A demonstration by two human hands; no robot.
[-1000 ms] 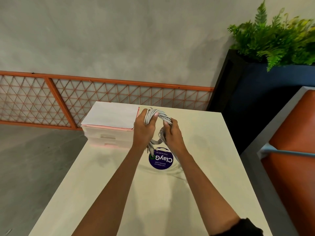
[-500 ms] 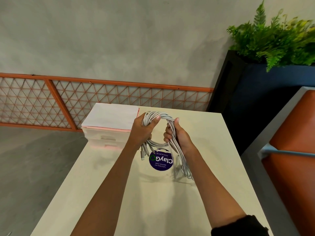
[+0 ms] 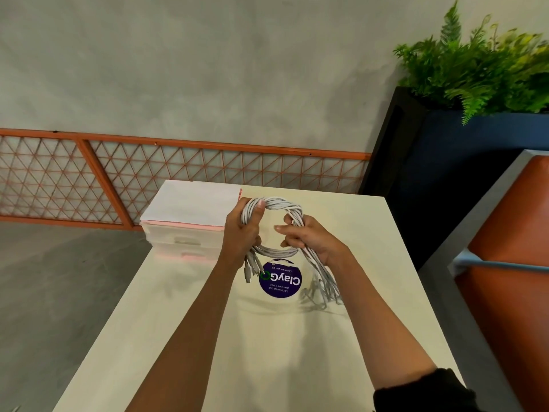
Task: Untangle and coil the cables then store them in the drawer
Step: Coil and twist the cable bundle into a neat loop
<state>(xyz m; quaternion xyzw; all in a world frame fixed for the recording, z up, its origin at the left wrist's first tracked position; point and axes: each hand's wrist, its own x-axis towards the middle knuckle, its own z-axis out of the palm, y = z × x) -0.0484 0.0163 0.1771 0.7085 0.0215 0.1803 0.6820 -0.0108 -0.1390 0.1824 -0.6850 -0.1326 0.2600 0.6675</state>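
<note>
Your left hand (image 3: 242, 233) is held above the bench (image 3: 267, 337), fingers and thumb wrapped round the left side of the one looped bundle of white cables (image 3: 279, 203). Your right hand (image 3: 309, 239) grips its right side, with loose ends hanging below. One drawer unit (image 3: 184, 242) sits far left, both drawers closed and their contents hidden.

Open bench (image 3: 267, 352) along near side and right edge. Far-left corner blocked by drawer unit (image 3: 181, 242), just beside left hand (image 3: 240, 233). Loose cables (image 3: 280, 203) hang toward bench under right hand (image 3: 312, 242). Dark planter (image 3: 445, 179) beyond far-right corner.
</note>
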